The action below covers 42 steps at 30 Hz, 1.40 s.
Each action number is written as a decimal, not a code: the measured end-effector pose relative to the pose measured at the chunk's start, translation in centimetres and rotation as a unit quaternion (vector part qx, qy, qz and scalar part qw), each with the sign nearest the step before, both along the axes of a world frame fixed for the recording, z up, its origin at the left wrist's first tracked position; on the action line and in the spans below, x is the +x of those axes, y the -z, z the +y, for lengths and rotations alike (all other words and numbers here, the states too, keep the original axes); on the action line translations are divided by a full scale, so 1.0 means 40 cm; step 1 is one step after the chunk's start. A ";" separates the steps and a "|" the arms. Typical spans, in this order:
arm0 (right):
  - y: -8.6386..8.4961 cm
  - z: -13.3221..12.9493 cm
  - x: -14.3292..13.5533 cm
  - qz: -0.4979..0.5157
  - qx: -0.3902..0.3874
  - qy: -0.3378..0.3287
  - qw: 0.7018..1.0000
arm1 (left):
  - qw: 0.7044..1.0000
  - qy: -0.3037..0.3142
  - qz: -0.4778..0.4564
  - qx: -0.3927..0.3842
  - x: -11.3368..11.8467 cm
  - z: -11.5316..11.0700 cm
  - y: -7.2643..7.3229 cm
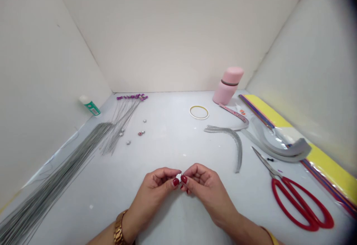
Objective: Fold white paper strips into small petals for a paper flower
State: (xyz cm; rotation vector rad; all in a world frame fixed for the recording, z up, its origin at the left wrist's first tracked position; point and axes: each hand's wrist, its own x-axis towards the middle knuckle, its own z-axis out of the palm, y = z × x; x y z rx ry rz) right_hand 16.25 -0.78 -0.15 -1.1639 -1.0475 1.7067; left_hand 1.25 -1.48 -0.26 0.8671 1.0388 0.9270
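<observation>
My left hand (160, 183) and my right hand (202, 181) meet at the front middle of the table. Between their thumbs and fingertips they pinch a small silvery-white folded paper star (179, 178), partly covered by the fingers. Beyond them to the left lie several similar little stars, one silver star (128, 142) nearest and a reddish one (140, 134) farther back. Grey paper strips (237, 144) curve across the table to the right of my hands.
Thin wires (64, 174) lie bundled at left, near purple-tipped wire stems (132, 105) and a glue stick (92, 107). At right are red-handled scissors (295, 200), packaged coloured sheets (323, 159), a pink bottle (227, 87) and a tape roll (199, 118). White walls enclose the table.
</observation>
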 end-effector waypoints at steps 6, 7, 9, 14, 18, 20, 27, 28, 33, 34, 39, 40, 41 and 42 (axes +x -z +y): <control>0.002 0.006 -0.002 0.058 -0.037 -0.008 0.998 | 0.998 0.027 -0.062 -0.014 -0.003 -0.002 0.004; 0.002 0.007 -0.002 0.060 -0.040 -0.012 0.997 | 0.997 0.036 -0.064 -0.011 -0.004 -0.001 0.003; 0.005 0.007 -0.002 0.062 -0.043 -0.014 0.997 | 0.997 0.057 -0.049 0.008 -0.005 0.002 -0.001; 0.013 0.004 -0.003 0.074 -0.038 -0.007 0.997 | 0.998 0.058 -0.026 0.022 0.000 0.004 -0.010; 0.012 0.002 -0.004 0.089 -0.029 -0.033 0.995 | 0.995 0.018 -0.100 -0.008 0.002 -0.002 0.001; 0.010 0.002 -0.005 0.075 -0.031 -0.048 0.995 | 0.992 0.009 -0.122 -0.021 0.001 -0.004 0.008; 0.014 0.001 -0.007 0.040 -0.026 -0.047 0.998 | 0.993 0.014 -0.111 -0.022 0.002 -0.007 0.011; 0.015 -0.001 -0.006 0.029 -0.024 -0.045 0.998 | 0.995 0.019 -0.098 -0.017 0.002 -0.006 0.010; 0.021 -0.007 -0.008 -0.050 0.012 -0.035 0.998 | 0.996 0.017 0.067 0.063 -0.001 -0.006 0.010; 0.022 -0.007 -0.009 -0.058 0.020 -0.033 0.998 | 0.991 0.011 0.101 0.087 -0.002 -0.007 0.012; 0.023 0.000 -0.009 -0.053 0.015 -0.032 0.998 | 0.984 -0.004 0.135 0.121 -0.002 -0.015 0.029; 0.023 0.001 -0.009 -0.044 0.011 -0.034 0.998 | 0.985 -0.010 0.125 0.120 -0.002 -0.017 0.031; 0.024 0.001 -0.009 -0.034 0.009 -0.036 0.999 | 0.985 -0.014 0.119 0.122 -0.002 -0.018 0.032; 0.024 0.001 -0.008 -0.024 0.008 -0.039 0.999 | 0.985 -0.015 0.118 0.128 -0.003 -0.020 0.032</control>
